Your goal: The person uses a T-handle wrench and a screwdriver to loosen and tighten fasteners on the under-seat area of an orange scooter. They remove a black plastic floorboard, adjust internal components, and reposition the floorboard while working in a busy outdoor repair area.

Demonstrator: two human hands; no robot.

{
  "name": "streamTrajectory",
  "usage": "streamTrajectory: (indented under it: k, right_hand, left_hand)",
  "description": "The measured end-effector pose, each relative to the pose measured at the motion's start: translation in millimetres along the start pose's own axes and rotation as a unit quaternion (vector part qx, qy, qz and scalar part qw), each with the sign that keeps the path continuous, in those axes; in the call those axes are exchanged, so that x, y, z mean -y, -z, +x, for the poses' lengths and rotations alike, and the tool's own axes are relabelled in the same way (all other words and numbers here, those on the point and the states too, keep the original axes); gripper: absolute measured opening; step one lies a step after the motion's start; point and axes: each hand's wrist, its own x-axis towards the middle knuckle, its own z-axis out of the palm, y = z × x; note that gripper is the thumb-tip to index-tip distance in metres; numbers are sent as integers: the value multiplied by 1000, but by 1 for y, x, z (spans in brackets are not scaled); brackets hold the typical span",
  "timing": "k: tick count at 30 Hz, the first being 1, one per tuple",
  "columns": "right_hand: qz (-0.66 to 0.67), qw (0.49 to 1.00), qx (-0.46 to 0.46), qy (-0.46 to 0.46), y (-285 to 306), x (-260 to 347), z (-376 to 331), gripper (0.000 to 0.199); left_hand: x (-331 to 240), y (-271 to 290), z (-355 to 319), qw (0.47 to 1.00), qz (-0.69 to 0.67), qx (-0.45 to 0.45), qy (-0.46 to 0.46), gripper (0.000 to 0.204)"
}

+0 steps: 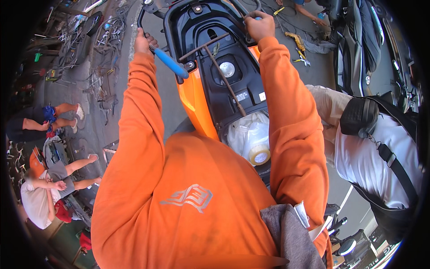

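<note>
A motorbike with orange side panels [197, 101] and its black under-seat tray [208, 62] exposed is in front of me. My left hand [144, 42] is closed round a black bar at its left side. A thick blue grip [170, 62] slants from beside that hand toward the bike; whether it is a tool or part of the bar I cannot tell. My right hand [261, 27] is wrapped round the black rail [239, 9] at the far right, its fingertips partly hidden. Across the tray lies a rusty T-handle wrench [219, 67], over a round silvery cap [227, 69].
A clear plastic bag [244, 132] and a tape roll [260, 155] sit in the near compartment. An orange-yellow drill [295, 41] is on the ground to the right. Close on my right stands a person in white [371, 152]. Tools and parts [107, 40] litter the left ground.
</note>
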Motion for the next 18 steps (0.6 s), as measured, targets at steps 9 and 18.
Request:
streamTrajectory:
  k: [9,18]
  right_hand:
    - [-12,999,-12,40,0,4,-2,13]
    - [-5,999,15,-29,-1,4,2,17]
  left_hand:
    - [2,-2,-4,1000,-1,-21,-10,52]
    - [3,-2,-1,1000,0,-15,-7,53]
